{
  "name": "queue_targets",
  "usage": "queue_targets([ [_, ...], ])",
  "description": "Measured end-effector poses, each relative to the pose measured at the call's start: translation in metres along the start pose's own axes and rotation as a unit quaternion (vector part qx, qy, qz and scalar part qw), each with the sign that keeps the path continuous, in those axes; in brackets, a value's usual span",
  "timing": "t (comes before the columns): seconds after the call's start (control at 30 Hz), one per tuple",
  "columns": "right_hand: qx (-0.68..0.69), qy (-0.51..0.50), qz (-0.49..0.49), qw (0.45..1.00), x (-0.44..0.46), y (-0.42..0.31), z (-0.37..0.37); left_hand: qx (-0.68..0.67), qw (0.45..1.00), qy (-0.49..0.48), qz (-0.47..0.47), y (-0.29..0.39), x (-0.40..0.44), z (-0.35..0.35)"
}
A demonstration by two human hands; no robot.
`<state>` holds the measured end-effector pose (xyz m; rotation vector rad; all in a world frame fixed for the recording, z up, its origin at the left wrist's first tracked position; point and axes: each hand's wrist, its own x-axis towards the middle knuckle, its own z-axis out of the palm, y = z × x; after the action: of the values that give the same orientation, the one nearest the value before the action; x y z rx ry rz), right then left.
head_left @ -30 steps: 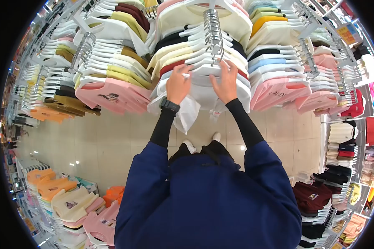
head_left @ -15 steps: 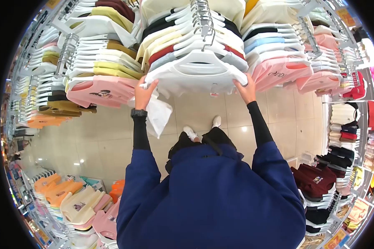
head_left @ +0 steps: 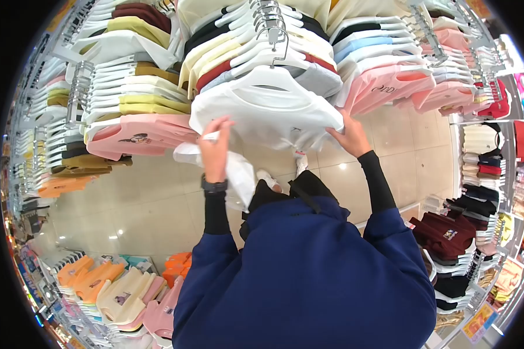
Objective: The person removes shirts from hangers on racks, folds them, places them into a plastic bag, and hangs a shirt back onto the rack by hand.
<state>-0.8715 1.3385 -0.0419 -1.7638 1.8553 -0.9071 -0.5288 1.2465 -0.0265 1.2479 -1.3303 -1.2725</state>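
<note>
A white T-shirt (head_left: 271,113) on a white hanger faces me at the front of the middle rail, with a small dark mark on its chest. My right hand (head_left: 351,137) pinches the shirt at its right sleeve, thumb in front. My left hand (head_left: 214,156), with a black watch on the wrist, is just off the shirt's left side, its fingers slightly blurred and curled. A white plastic bag (head_left: 239,177) hangs from that hand, and a bit of white shows between its fingers.
Pink shirts (head_left: 142,135) hang to the left, and another pink shirt (head_left: 384,87) hangs to the right. Behind me are racks with orange shirts (head_left: 99,282) and a maroon sweatshirt (head_left: 445,232). Tiled floor (head_left: 151,215) lies between the racks.
My left hand has let go of the shirt's left shoulder and moved inward and down with the bag. My right hand has shifted slightly lower, still holding the sleeve side; the shirt now hangs tilted.
</note>
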Motion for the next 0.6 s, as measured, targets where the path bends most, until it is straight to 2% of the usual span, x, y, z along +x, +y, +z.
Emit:
queue_targets([
  [0.07,-0.009,-0.023,-0.002,1.000,-0.004,-0.003,-0.003,-0.080,0.993,-0.081,-0.009,0.024,-0.006,0.042],
  [0.13,-0.005,-0.027,-0.011,1.000,-0.009,-0.006,-0.006,-0.146,0.984,-0.105,-0.015,0.032,0.001,0.080],
  [0.27,0.014,-0.010,-0.027,0.999,-0.019,-0.009,-0.011,-0.128,0.972,-0.168,-0.101,0.033,0.021,0.122],
  [0.47,0.030,0.018,0.014,0.999,-0.036,0.005,-0.025,-0.134,0.983,-0.078,-0.099,0.049,0.013,0.162],
  [0.57,0.060,0.056,-0.084,0.993,-0.042,0.019,-0.042,-0.106,0.988,-0.055,-0.097,0.046,0.012,0.173],
  [0.6,0.031,0.054,-0.100,0.993,-0.044,0.024,-0.049,-0.098,0.989,-0.048,-0.098,0.045,0.012,0.177],
])
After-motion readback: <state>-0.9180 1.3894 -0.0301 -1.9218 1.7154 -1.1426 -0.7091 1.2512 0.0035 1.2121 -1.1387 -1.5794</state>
